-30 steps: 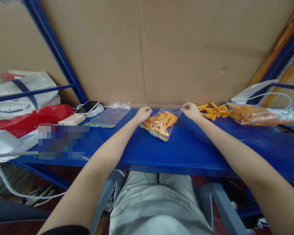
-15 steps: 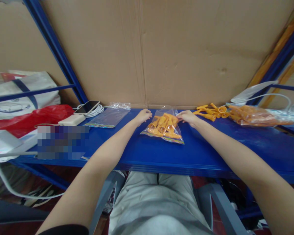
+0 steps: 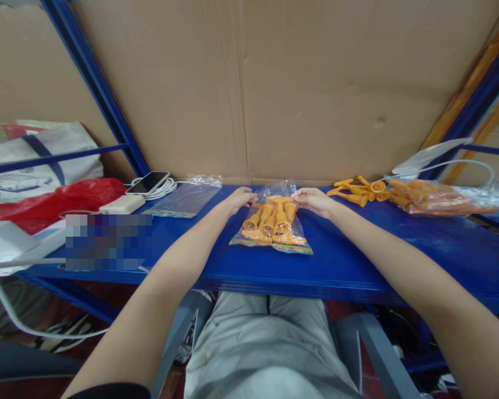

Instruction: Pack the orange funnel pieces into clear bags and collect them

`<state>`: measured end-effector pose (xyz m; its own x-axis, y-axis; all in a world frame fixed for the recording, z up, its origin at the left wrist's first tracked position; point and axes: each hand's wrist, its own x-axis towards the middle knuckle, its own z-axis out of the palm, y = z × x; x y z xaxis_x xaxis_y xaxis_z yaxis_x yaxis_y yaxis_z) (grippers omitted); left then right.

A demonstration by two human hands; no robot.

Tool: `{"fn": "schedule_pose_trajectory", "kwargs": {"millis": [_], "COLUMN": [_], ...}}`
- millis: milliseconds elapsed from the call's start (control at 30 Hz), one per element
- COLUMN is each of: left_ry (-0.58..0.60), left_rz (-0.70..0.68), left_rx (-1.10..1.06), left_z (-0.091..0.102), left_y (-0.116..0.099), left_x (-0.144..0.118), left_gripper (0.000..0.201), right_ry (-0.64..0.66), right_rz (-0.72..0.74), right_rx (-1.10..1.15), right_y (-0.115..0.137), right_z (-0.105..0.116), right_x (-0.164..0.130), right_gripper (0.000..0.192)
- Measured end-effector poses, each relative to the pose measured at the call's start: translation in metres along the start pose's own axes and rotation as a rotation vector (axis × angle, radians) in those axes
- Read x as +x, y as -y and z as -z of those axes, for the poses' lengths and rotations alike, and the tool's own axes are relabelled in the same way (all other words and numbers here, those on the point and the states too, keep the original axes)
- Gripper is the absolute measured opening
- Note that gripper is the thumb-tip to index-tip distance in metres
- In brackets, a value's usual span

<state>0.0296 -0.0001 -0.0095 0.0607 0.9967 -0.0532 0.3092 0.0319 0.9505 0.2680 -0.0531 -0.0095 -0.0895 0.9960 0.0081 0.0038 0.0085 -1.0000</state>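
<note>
A clear plastic bag (image 3: 296,244) with a colourful strip along its near edge lies in front of me on the blue table. Inside it are several orange horn-shaped plastic pieces (image 3: 269,219), some with their flared ends toward me. At the bag's upper left, my left hand (image 3: 240,199) has its fingers closed on the plastic. My right hand (image 3: 315,201) pinches the upper right side of the bag. The bag's far end stands up slightly between both hands.
Loose orange pieces (image 3: 360,191) lie at the right, beside a filled plastic bag (image 3: 436,197). On the left are a flat clear bag (image 3: 187,199), a phone (image 3: 148,183), a white power bank (image 3: 122,204) and a red plastic bag (image 3: 83,197). Cardboard (image 3: 299,94) stands behind the table (image 3: 249,271).
My left hand has come onto the bag's left side. The bag has spread flatter and its near edge sits closer to me; the pieces inside have shifted. My right hand moved slightly left.
</note>
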Motion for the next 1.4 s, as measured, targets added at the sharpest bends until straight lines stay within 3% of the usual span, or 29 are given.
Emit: {"fn": "schedule_pose_trajectory", "kwargs": {"millis": [133, 367, 500, 733, 1033, 1400], "left_ry": [0.042, 0.045, 0.103, 0.229, 0.156, 0.046], "left_rz": [-0.018, 0.011, 0.006, -0.031, -0.134, -0.299], "left_rx": [-0.056, -0.115, -0.162, -0.163, -0.105, -0.038], "left_z": [0.003, 0.000, 0.001, 0.010, 0.009, 0.002], "left_y": [0.001, -0.004, -0.005, 0.000, 0.001, -0.004], "left_x": [0.000, -0.006, -0.008, -0.003, 0.001, 0.001], "left_gripper": [0.009, 0.023, 0.021, 0.018, 0.014, 0.020], "right_ry": [0.036, -0.008, -0.040, 0.030, 0.094, 0.023], "right_rz": [-0.033, -0.136, -0.141, -0.095, -0.052, -0.024], "right_rx": [0.008, -0.016, -0.022, -0.050, -0.073, -0.064], "right_y": [0.001, 0.004, 0.002, -0.002, -0.006, -0.005], "right_z": [0.001, 0.007, 0.007, 0.006, 0.023, 0.020], "right_x": [-0.001, -0.001, 0.001, 0.001, 0.010, 0.007], "right_gripper": [0.018, 0.027, 0.028, 0.014, 0.014, 0.025]}}
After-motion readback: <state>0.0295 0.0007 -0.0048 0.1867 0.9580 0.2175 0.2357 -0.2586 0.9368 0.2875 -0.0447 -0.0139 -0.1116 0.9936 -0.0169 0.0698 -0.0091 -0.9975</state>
